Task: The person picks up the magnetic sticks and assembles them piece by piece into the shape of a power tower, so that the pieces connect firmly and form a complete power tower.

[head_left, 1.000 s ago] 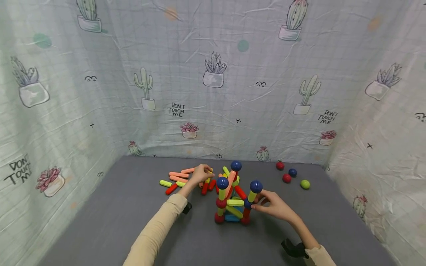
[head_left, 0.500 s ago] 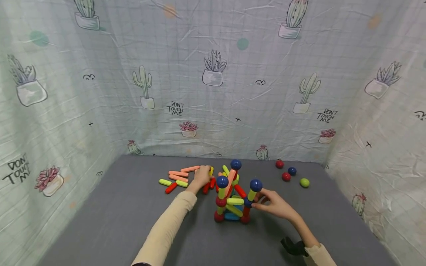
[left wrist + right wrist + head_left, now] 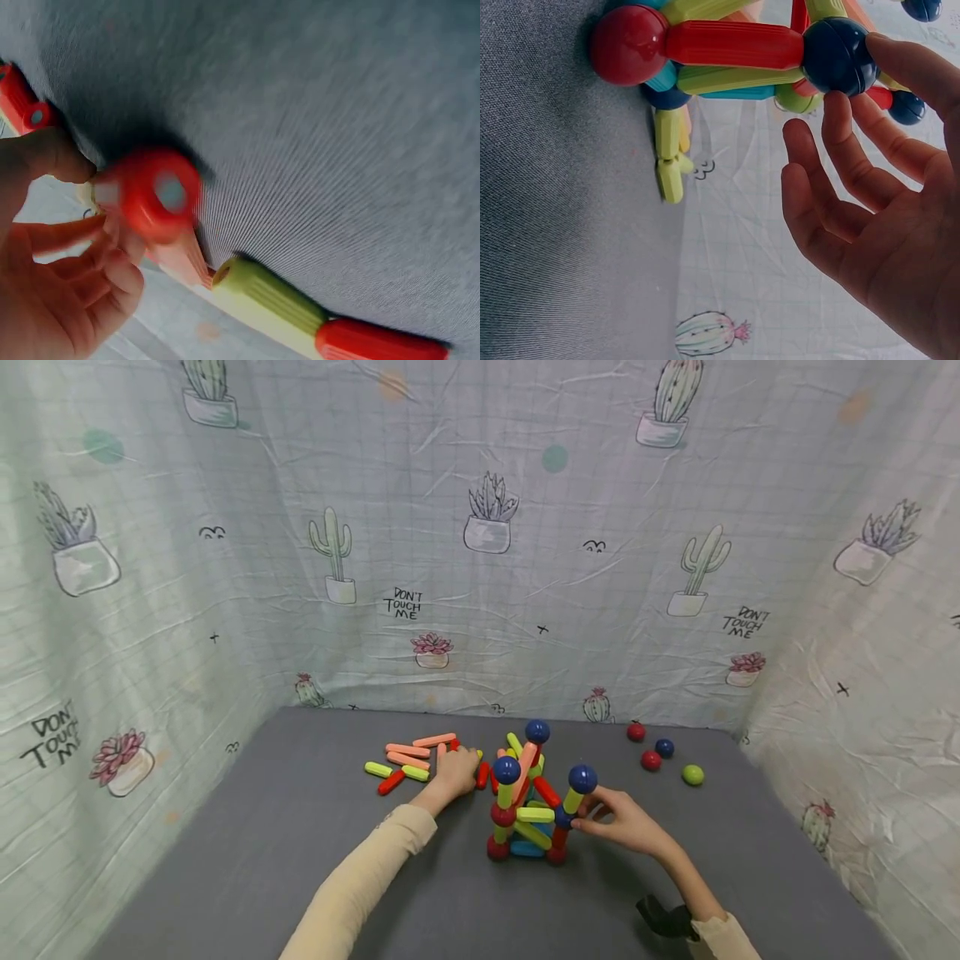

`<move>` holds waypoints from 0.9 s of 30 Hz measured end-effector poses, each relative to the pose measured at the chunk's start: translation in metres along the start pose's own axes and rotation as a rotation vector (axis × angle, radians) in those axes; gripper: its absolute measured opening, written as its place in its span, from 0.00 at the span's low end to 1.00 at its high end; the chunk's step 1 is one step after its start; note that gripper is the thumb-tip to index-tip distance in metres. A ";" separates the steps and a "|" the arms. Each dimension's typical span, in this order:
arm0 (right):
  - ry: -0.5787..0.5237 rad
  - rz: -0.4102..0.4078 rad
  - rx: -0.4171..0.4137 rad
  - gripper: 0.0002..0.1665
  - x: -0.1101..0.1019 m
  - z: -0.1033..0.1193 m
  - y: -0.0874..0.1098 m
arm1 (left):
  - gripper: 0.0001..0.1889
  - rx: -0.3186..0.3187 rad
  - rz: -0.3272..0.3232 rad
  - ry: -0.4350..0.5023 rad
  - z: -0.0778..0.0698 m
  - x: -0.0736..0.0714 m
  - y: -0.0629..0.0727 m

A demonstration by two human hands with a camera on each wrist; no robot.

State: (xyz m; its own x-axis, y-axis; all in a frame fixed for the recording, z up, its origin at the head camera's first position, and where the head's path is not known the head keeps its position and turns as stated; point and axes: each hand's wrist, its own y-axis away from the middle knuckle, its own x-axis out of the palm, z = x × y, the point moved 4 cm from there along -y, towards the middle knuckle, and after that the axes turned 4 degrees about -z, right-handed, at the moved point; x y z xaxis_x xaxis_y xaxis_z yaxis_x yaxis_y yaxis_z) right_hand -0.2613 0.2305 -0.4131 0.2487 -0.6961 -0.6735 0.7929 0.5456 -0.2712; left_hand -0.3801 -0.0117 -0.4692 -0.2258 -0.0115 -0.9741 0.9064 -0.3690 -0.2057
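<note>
A framework of coloured magnetic rods and balls stands mid-table. My right hand (image 3: 626,822) is at its right side, thumb and fingertips pinching a dark blue ball (image 3: 840,56) that joins a red rod (image 3: 735,43) and a yellow-green rod (image 3: 573,802). Above that joint sits another blue ball (image 3: 582,778). Behind and left of the framework, my left hand (image 3: 456,772) reaches down among loose rods. In the left wrist view its thumb and fingers pinch a red magnetic rod (image 3: 161,195), slightly blurred, its round end toward the camera.
Loose orange rods (image 3: 407,749), a yellow-green rod (image 3: 378,769) and a red rod (image 3: 391,782) lie left of the left hand. At the back right are two red balls, a blue ball (image 3: 664,747) and a green ball (image 3: 693,774). A printed curtain rises behind the table.
My left hand has come down into the loose rods, shifted slightly, and now pinches a red rod. The right hand keeps its hold on the blue ball; the framework looks the same.
</note>
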 end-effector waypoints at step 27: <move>0.010 0.003 -0.046 0.11 -0.004 0.005 0.000 | 0.12 -0.127 -0.549 0.353 0.033 -0.075 0.056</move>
State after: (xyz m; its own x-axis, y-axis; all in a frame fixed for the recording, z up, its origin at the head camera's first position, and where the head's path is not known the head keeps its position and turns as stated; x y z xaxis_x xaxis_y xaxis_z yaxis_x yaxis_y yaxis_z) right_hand -0.2597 0.2311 -0.4070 0.2453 -0.6902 -0.6808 0.7661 0.5683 -0.3002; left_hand -0.3241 -0.0623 -0.4043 -0.5560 0.4599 -0.6923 0.7326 -0.1222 -0.6696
